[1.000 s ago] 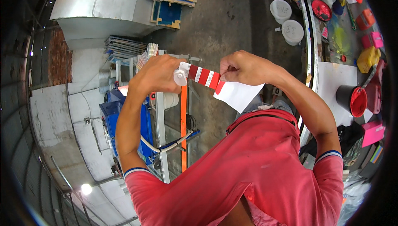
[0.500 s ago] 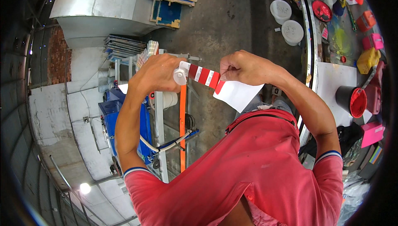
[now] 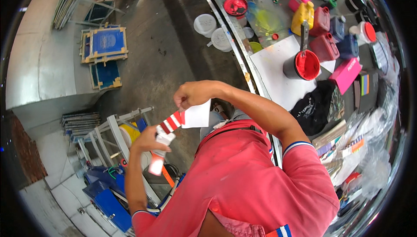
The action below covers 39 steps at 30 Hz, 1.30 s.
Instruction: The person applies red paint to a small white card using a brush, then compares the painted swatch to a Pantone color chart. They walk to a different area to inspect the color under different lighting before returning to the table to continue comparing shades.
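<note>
My left hand [image 3: 147,140] is closed around a colour swatch fan [image 3: 164,140]. From it a strip of dark red to bright red patches, split by white bands, points up toward my right hand. More of the fan, orange and white, hangs below my left fingers. My right hand [image 3: 192,94] pinches a sheet of white paper [image 3: 197,116] by its upper edge. A red patch at the paper's left edge lies against the end of the red strip. The tips of my right fingers are partly hidden.
To the right, a long table holds a black tub of red ink [image 3: 307,65], several coloured plastic jugs [image 3: 302,17], a black cloth [image 3: 313,106] and a pink box [image 3: 346,76]. White buckets [image 3: 205,24] stand on the floor beside it. Framed screens [image 3: 104,43] lie at left.
The view has swung toward the table, showing more of it. My hands now appear lower and further left. The fan has tilted, and its orange and white part shows below my left hand.
</note>
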Each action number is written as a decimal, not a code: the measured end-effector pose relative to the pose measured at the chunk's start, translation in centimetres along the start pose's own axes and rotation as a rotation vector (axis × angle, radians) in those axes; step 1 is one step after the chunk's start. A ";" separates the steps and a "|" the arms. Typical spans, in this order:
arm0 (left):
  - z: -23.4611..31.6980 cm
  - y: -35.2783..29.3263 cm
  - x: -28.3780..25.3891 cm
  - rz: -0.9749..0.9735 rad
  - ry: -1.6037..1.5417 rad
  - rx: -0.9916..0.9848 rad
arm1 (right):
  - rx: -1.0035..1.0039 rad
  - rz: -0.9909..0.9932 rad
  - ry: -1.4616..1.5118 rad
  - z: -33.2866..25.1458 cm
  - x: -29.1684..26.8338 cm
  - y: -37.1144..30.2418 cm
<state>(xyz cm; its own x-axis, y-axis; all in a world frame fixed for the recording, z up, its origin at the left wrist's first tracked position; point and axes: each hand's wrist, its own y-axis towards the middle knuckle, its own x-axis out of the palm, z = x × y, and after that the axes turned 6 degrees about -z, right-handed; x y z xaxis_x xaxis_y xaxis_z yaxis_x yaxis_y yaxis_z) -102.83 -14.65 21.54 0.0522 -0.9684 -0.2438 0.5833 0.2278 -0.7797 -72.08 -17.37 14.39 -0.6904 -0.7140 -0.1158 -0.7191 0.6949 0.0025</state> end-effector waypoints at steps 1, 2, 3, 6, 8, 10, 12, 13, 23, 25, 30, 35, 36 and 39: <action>-0.4 1.8 0.9 -0.068 -0.140 -0.027 | 0.042 -0.001 0.024 0.5 -0.2 -1.1; -0.7 3.2 2.2 -0.061 -0.264 0.078 | 0.072 0.019 0.120 1.0 -0.3 -2.2; -1.0 4.7 3.6 -0.050 -0.399 0.193 | 0.096 0.018 0.120 1.0 -0.6 -3.0; -0.3 8.9 5.3 -0.129 -0.378 0.328 | 0.167 0.054 0.094 1.7 -1.5 -5.1; 0.1 11.6 5.8 -0.182 -0.543 0.362 | 0.211 0.131 0.236 3.2 -2.4 -6.4; 0.6 13.6 5.6 -0.258 -0.675 0.417 | 0.235 0.243 0.288 4.0 -2.8 -7.6; 1.0 14.9 5.4 -0.312 -0.693 0.422 | 0.281 0.421 0.348 3.7 -2.8 -9.7; 0.9 15.3 5.2 -0.334 -0.703 0.413 | 0.298 0.505 0.386 3.8 -2.4 -10.6; -1.0 16.9 0.9 -0.470 -0.753 0.334 | 0.148 1.364 1.530 2.1 13.0 -12.7; -1.3 16.7 -0.4 -0.403 -0.717 0.350 | 0.175 1.390 1.687 0.8 14.5 -8.3; -1.5 15.5 -2.8 -0.146 -0.438 0.465 | -0.233 1.376 1.863 0.9 13.5 0.0; -1.8 13.8 -3.7 0.000 -0.501 0.407 | -0.314 1.451 1.622 0.8 10.7 3.6; -2.0 13.5 -3.7 0.008 -0.557 0.360 | -0.338 1.449 1.567 0.1 10.1 4.0; -2.3 12.8 -3.5 0.081 -0.503 0.354 | -0.401 1.394 1.542 -1.9 7.6 4.7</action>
<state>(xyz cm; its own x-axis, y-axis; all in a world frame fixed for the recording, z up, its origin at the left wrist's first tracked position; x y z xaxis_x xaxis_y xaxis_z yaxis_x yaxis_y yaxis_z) -97.41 -8.07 11.11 0.4330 -0.8983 0.0744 0.7902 0.3386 -0.5108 -80.88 -19.67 15.41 0.0031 0.5079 0.8614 0.3717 0.7991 -0.4725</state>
